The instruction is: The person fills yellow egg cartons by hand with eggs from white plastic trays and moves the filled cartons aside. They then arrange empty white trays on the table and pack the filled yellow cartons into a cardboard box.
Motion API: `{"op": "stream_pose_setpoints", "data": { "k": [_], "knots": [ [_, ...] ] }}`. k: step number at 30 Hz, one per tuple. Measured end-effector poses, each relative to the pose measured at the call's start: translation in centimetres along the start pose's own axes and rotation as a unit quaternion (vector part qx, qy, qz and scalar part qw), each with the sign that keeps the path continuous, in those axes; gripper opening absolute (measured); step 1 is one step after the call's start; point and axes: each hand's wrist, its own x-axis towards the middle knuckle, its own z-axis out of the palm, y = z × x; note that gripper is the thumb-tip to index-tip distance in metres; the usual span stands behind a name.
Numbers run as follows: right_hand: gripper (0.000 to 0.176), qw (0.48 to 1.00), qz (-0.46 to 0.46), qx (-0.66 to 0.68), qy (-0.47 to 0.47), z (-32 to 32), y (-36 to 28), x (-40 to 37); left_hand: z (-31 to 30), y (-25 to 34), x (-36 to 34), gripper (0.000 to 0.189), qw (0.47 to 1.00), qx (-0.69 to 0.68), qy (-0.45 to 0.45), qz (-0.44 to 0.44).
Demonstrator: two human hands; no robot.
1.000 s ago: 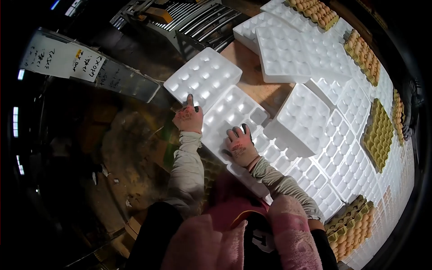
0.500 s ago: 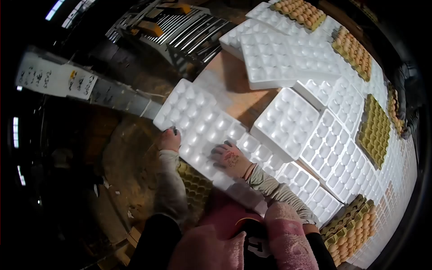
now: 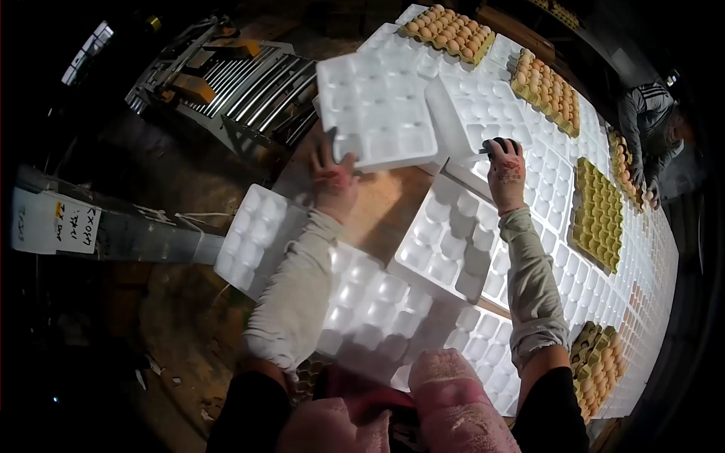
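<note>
My left hand (image 3: 332,181), in a glove with a red print, grips the near-left corner of a white foam egg tray (image 3: 381,113). That tray is raised and tilted over the bare wood of the table. My right hand (image 3: 507,174), gloved too, has its fingers closed over the near edge of a second foam egg tray (image 3: 483,113), partly hidden behind the hand. Between my arms lies another foam tray (image 3: 445,234) with square hollows facing up. Closer to me, a long row of foam trays (image 3: 370,291) runs along the table edge.
Cardboard egg trays full of eggs (image 3: 449,34) stand on the foam at the back and right. A yellowish empty cardboard tray (image 3: 596,215) lies on the right. A roller conveyor (image 3: 260,87) is beyond, a labelled metal beam (image 3: 128,226) left. A co-worker (image 3: 649,128) handles eggs far right.
Both hands have moved from the near tray row up to the foam trays farther back. The left has lifted one tray off the others and tilted it; the right now grips another tray's edge.
</note>
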Motion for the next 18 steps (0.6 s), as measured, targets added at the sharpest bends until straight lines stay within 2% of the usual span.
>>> {"op": "stream_pose_setpoints", "data": {
  "k": [1,2,3,4,6,7,8,9,10,11,12,13,15,16,18],
  "knots": [
    [0.032,0.998,-0.015,0.060,0.021,-2.4,-1.5,-0.1,-2.6,-3.9,0.4,0.046,0.996,-0.065,0.054,0.023],
    [0.032,0.991,-0.030,0.120,0.042,-4.4,-3.4,-0.3,-5.4,-8.4,1.1,0.049,0.991,-0.108,0.064,0.040],
    [0.033,0.985,-0.061,0.163,0.016,-5.6,-5.3,-1.1,-8.0,-12.9,1.5,0.046,0.997,-0.065,0.033,0.023],
    [0.036,0.979,-0.127,0.161,-0.005,-5.9,-7.5,-1.8,-10.6,-15.9,2.3,0.045,0.990,-0.127,-0.020,-0.066],
    [0.037,0.946,-0.238,0.184,-0.122,-4.6,-10.8,-3.2,-12.9,-22.9,3.3,0.049,0.989,-0.110,-0.081,-0.052],
    [0.033,0.929,-0.293,0.167,-0.152,-3.5,-11.8,-3.7,-12.9,-24.3,3.4,0.049,0.988,-0.099,-0.102,-0.057],
    [0.026,0.922,-0.305,0.156,-0.182,-2.6,-12.6,-4.4,-12.4,-25.6,3.4,0.050,0.987,-0.087,-0.123,-0.061],
    [0.023,0.922,-0.308,0.134,-0.192,-1.3,-12.6,-4.9,-11.5,-26.8,3.4,0.050,0.984,-0.075,-0.145,-0.066],
    [0.020,0.921,-0.311,0.113,-0.205,-0.6,-12.6,-5.1,-10.1,-27.6,3.6,0.050,0.982,-0.058,-0.178,-0.031],
    [0.022,0.929,-0.279,0.091,-0.225,-0.4,-12.4,-5.1,-8.3,-28.1,3.5,0.051,0.975,-0.076,-0.200,-0.056],
    [0.024,0.935,-0.247,0.070,-0.246,-0.4,-12.4,-5.0,-7.0,-27.1,3.5,0.053,0.967,-0.095,-0.223,-0.082],
    [0.024,0.938,-0.255,0.044,-0.230,0.0,-12.3,-5.0,-6.1,-26.0,3.7,0.052,0.961,-0.110,-0.235,-0.096],
    [0.021,0.942,-0.215,0.062,-0.251,0.2,-13.0,-5.2,-5.2,-22.9,4.0,0.049,0.937,-0.178,-0.264,-0.144],
    [0.019,0.942,-0.195,0.070,-0.263,0.0,-13.2,-5.6,-4.1,-23.5,3.2,0.048,0.953,-0.151,-0.245,-0.098],
    [0.030,0.952,-0.160,0.111,-0.238,-1.5,-13.5,-6.4,-1.4,-24.6,2.2,0.046,0.974,-0.096,-0.203,0.004]
  ]
}}
